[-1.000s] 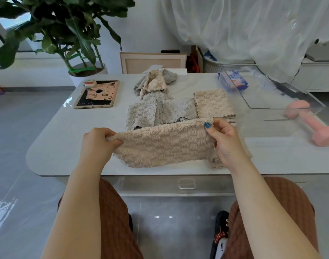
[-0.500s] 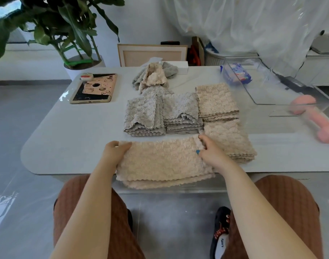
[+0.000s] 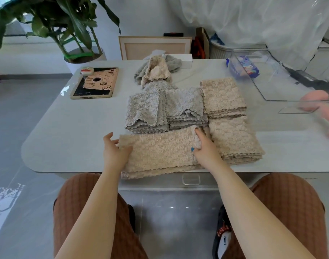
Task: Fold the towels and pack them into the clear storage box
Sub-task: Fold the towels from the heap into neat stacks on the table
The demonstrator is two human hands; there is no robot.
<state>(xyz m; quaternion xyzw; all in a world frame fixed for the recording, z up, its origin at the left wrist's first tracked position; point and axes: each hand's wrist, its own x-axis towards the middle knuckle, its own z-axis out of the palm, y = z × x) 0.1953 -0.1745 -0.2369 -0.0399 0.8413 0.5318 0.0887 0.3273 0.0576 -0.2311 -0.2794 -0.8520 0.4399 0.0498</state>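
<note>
A beige towel point(image 3: 160, 154), folded into a long strip, lies at the table's near edge and hangs slightly over it. My left hand point(image 3: 114, 152) rests at its left end with relaxed fingers. My right hand point(image 3: 204, 144) pinches the strip's right end, which curls up over the fingers. Behind it sit two grey folded stacks point(image 3: 146, 113) point(image 3: 185, 107). Two beige folded stacks point(image 3: 222, 96) point(image 3: 234, 139) stand to the right. A loose heap of unfolded towels point(image 3: 156, 71) lies farther back. The clear storage box point(image 3: 272, 71) stands at the back right.
A tablet in a pink case point(image 3: 95, 83) lies at the left on the white table point(image 3: 66, 128). A pink dumbbell point(image 3: 322, 109) lies at the right edge. A blue packet point(image 3: 243, 67) shows through the box. A potted plant point(image 3: 72, 30) and a chair back point(image 3: 154, 46) stand behind.
The towel went from held up in both hands to lying flat as a strip on the table. My left hand has let go of its end; my right hand lifts the right end.
</note>
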